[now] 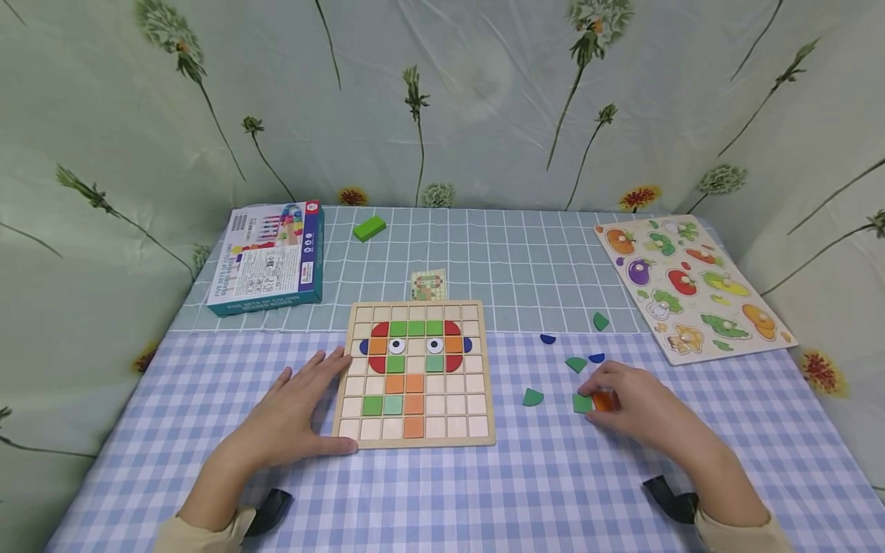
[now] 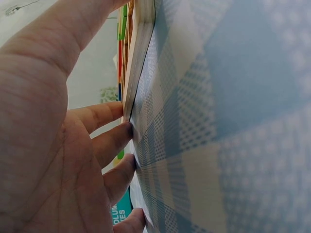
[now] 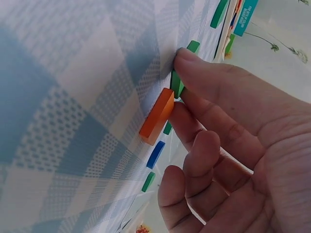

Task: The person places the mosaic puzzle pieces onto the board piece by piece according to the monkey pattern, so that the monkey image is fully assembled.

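Observation:
A wooden grid board (image 1: 456,442) lies on the tablecloth, with red, green, orange and blue tiles set in some of its cells and two eye tiles among them. My left hand (image 1: 293,418) spreads its fingers along the board's left side, the thumb at the near left corner. To the right of the board, my right hand (image 1: 632,403) pinches a green square tile (image 3: 177,85) between thumb and forefinger, low over the cloth. An orange tile (image 3: 158,116) lies right beside it, partly under the hand in the head view.
Around the right hand lie green quarter-round pieces (image 1: 532,397) and blue half-round pieces (image 1: 548,339). A small pattern card (image 1: 429,285) lies behind the board. Farther off are a box (image 1: 266,257), a green block (image 1: 369,228) and a vegetable puzzle board (image 1: 698,288).

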